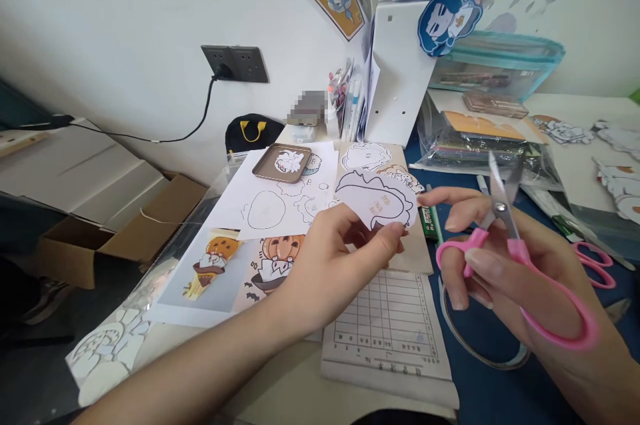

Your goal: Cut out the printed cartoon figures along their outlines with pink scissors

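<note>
My left hand point(333, 261) pinches a white paper cut-out point(376, 201) with a black outline and holds it up above the desk. My right hand point(505, 265) grips pink-handled scissors point(520, 258) with the blades pointing up, just right of the cut-out; its forefinger reaches toward the cut-out's right edge. Under both hands lie a lined form sheet point(393, 328) and printed cartoon sheets point(280, 195).
A brown tray point(281, 163) sits on the white sheets. A second pair of pink scissors point(595, 263) lies at the right. A white stand point(400, 71), plastic pouches point(495, 68), a wall socket point(235, 63) with cable, and an open cardboard box point(125, 228) at left surround the desk.
</note>
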`<state>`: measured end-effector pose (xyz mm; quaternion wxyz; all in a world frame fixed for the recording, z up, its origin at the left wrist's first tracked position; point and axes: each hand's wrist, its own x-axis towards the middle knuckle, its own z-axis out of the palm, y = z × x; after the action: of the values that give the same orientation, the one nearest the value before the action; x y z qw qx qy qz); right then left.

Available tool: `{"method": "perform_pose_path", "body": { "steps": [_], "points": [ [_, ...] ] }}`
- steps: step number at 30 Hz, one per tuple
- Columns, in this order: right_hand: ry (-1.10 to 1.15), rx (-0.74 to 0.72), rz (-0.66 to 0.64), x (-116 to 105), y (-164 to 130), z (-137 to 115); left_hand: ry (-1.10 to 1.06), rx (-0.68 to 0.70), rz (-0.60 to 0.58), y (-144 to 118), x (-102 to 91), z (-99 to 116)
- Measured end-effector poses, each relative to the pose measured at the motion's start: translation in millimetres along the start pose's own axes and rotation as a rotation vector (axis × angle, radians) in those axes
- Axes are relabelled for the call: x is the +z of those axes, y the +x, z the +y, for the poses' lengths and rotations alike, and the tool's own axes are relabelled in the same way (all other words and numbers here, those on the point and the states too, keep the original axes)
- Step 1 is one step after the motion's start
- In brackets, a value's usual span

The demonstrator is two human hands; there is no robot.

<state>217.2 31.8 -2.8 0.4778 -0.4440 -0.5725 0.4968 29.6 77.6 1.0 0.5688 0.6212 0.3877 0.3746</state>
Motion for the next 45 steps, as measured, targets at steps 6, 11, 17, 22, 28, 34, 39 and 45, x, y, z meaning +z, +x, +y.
{"method": "perform_pose_path", "body": {
  "steps": [6, 11, 17, 22, 28, 34, 39, 45],
  "points": [
    [-0.024, 0.216, -0.286, 5, 0, -4, -0.042, -0.055, 0.059, -4, -1.3, 4],
    [-0.165, 0.229, -0.380, 7, -3, -9, -0.009, -0.070, 0.068, -5, -1.9, 7],
    [-0.213, 0.222, -0.353, 7, -5, -6, -0.018, -0.049, -0.008, -6, -0.3, 9],
    [-0.244, 0.221, -0.283, 4, -14, 4, -0.057, -0.031, -0.065, -5, 1.3, 11],
    [-0.235, 0.257, -0.264, -1, -21, 10, -0.043, -0.031, -0.102, -8, 1.1, 16],
    [-0.269, 0.196, -0.307, -1, -20, 11, -0.055, -0.103, -0.182, -8, -1.2, 16],
    [-0.287, 0.220, -0.263, -3, -25, 14, -0.053, -0.091, -0.150, -6, 0.8, 16],
    [-0.287, 0.189, -0.273, -5, -27, 17, -0.064, -0.090, -0.194, -8, -0.1, 19]
  ]
}}
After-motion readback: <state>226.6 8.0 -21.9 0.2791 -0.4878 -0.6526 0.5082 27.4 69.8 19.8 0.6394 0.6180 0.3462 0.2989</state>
